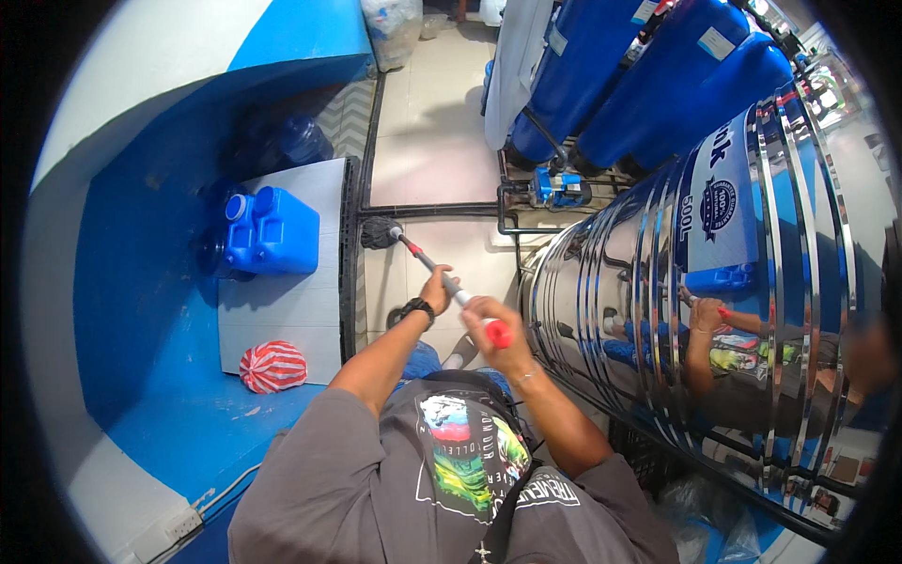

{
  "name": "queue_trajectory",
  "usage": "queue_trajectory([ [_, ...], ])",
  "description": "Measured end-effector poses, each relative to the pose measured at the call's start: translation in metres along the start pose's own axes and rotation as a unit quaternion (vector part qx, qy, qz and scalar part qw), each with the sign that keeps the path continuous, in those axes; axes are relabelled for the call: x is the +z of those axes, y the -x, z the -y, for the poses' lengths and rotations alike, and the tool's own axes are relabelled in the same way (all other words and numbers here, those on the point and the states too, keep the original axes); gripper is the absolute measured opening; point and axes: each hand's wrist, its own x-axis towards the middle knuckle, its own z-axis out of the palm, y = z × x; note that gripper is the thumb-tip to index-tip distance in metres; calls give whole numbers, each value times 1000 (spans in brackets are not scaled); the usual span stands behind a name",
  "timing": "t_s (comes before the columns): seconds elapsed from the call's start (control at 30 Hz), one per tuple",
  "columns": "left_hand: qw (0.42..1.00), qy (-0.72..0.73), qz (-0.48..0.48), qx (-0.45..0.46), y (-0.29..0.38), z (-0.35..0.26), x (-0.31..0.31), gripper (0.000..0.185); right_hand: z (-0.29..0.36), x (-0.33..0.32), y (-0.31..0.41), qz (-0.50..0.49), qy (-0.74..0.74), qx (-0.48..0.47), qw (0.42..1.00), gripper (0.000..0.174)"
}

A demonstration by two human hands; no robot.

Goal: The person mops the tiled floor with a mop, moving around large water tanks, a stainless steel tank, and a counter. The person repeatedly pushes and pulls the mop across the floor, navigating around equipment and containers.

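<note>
A mop handle, grey and white with red parts, runs from upper left down towards my body. My left hand, with a black watch on its wrist, grips the handle at its middle. Nearer to me, my right hand is closed around the upper end, just below its red cap. The dark grey mop head rests on the light tiled floor, beside the black edge of a low platform and just below a black floor pipe.
On the left platform stand blue water containers and a red-and-white striped bundle. A large shiny steel tank stands close on my right. Beyond are a blue pump, black pipes and tall blue cylinders.
</note>
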Motion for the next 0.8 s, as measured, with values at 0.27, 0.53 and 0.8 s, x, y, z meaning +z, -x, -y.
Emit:
queue_trajectory([
  [0.27, 977, 19, 207, 53, 19, -105, 56, 32, 62, -35, 42, -186, 66, 81, 977, 13],
  [0.53, 860, -175, 458, 145, -44, -149, 57, 49, 69, 15, 15, -341, 137, 75, 927, 12],
  [0.8, 822, -206, 456, 272, -97, -180, -59, 39, 116, 43, -84, -305, 172, -28, 936, 17],
])
